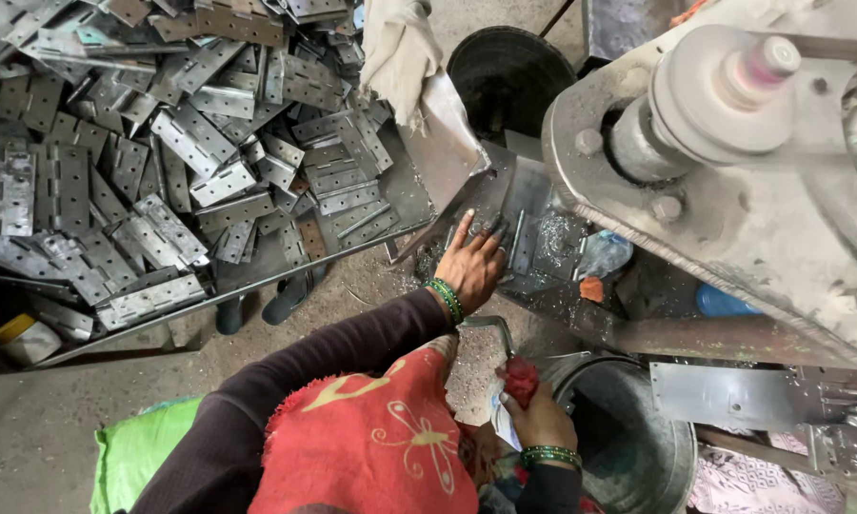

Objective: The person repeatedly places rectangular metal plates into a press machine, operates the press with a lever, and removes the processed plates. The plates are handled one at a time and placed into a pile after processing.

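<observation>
My left hand (pixel 471 265) reaches forward in a dark sleeve with green bangles at the wrist. Its fingers lie spread and flat on grey metal hinge plates (pixel 528 238) on the machine's work surface (pixel 581 319), among metal shavings. My right hand (pixel 541 417), also with green bangles, is low near my lap. It is closed around a red cloth (pixel 519 379) and a pale flat piece (pixel 501 419), right beside the rim of a metal bucket (pixel 628 447). A red patterned cloth (pixel 371 443) covers my lap.
A big slanted metal tray (pixel 419 186) at the left holds a heap of several grey hinge plates (pixel 162 162). A grey machine body (pixel 733 181) with a spindle looms at the right. A dark round bin (pixel 509 71) stands behind, and a pale cloth (pixel 395 48) hangs nearby. The floor is dusty concrete (pixel 29 438).
</observation>
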The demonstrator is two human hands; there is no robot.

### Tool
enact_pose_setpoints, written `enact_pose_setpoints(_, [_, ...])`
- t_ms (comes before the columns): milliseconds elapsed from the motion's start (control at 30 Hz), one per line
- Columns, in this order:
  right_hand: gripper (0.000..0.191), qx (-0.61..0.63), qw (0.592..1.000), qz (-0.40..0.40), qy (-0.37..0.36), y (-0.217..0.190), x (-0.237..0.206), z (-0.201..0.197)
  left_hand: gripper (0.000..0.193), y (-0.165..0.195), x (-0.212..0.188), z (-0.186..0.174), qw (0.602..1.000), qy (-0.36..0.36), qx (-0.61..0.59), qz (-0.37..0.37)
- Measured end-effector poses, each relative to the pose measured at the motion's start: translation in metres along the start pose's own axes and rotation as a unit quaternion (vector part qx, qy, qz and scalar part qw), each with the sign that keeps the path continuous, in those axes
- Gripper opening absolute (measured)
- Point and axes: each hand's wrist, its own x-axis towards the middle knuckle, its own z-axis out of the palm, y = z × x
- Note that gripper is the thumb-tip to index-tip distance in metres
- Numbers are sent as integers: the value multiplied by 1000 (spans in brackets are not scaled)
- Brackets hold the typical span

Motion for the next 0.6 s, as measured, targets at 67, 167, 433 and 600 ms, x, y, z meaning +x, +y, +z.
enact_pose_setpoints(67, [74,9,1000,-5,11,-3,-4,-2,30,3,2,1,1000,-7,5,-5])
enact_pose_setpoints(167, [84,67,997,16,25,-10,-1,32,31,6,2,3,998,-54,16,-18])
enact_pose_setpoints(433, [79,135,990,-35,11,3,20,68,60,-7,5,6,996,-86,-7,-27])
enact_pose_setpoints(600, [75,8,1000,2,-7,2,0,3,56,-2,8,3,986,-159,6,-40])
